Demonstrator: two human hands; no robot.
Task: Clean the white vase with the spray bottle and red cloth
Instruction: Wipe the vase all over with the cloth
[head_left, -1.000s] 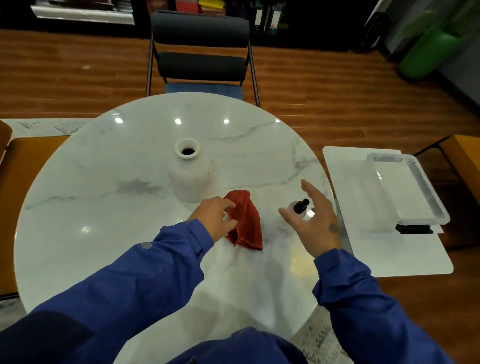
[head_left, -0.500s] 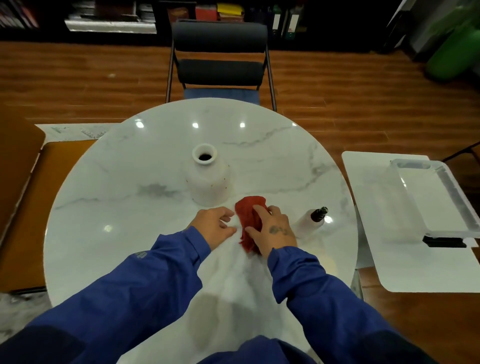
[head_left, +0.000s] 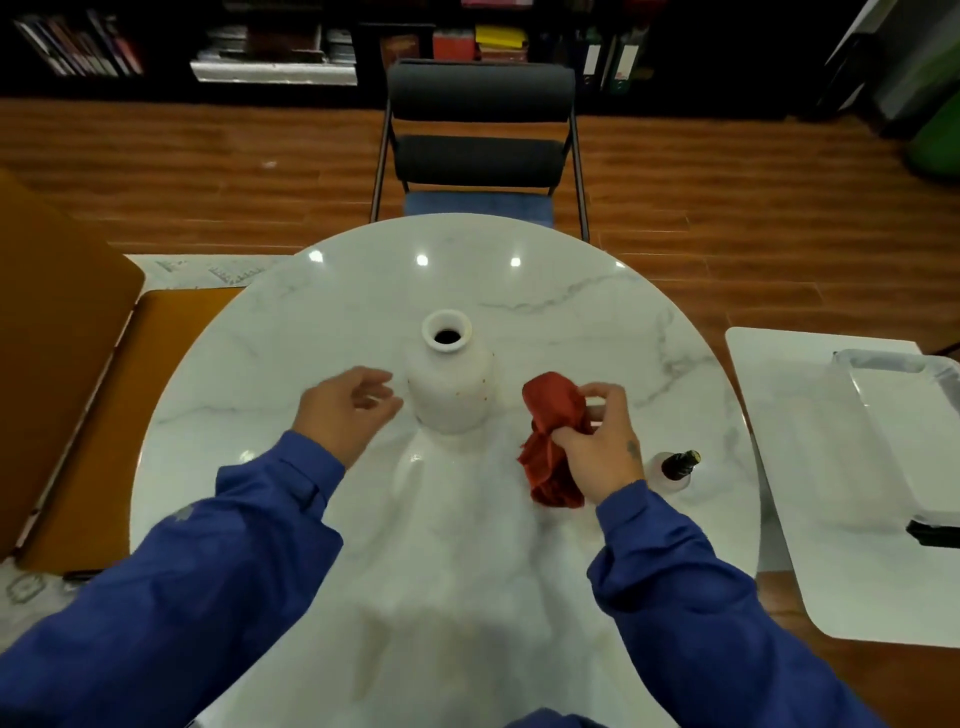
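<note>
The white vase (head_left: 450, 384) stands upright near the middle of the round marble table (head_left: 571, 312), with small reddish specks on its side. My right hand (head_left: 597, 441) grips the bunched red cloth (head_left: 553, 431) just right of the vase, the cloth hanging down to the tabletop. My left hand (head_left: 348, 405) hovers open just left of the vase, fingers curled towards it without touching. The small spray bottle (head_left: 675, 467) with a dark cap sits on the table to the right of my right hand.
A black chair (head_left: 480, 140) stands at the far side of the table. A white side table (head_left: 810, 467) at the right carries a clear plastic tray (head_left: 904, 415). An orange seat (head_left: 104, 389) is at the left. The floor is wood.
My right hand has picked up the red cloth and lifted it beside the vase. My left hand let go of the cloth and moved left to the vase's other side.
</note>
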